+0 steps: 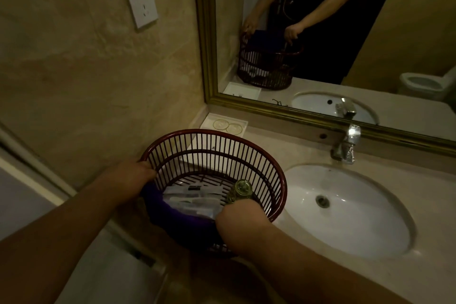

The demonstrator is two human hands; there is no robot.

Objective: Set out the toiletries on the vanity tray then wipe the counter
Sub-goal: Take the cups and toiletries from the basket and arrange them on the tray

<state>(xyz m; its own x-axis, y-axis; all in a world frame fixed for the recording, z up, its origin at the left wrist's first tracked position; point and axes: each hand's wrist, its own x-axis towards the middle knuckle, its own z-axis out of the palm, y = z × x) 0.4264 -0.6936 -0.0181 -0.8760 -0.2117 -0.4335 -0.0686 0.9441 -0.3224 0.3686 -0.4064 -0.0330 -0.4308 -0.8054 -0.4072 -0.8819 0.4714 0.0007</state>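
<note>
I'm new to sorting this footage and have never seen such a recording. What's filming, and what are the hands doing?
There is no machine here. A person wears one camera on the head, looking down at their own bare hands. The left hand grips the rim of a dark red basket. The right hand holds a greenish glass inside it. Wrapped packets and a purple cloth also lie in the basket. Behind it, a white tray sits in the corner of the counter, beside the sink and tap. The mirror reflects the same person.

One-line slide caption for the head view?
Left hand holds the basket rim; right hand grips a glass inside it.
</note>
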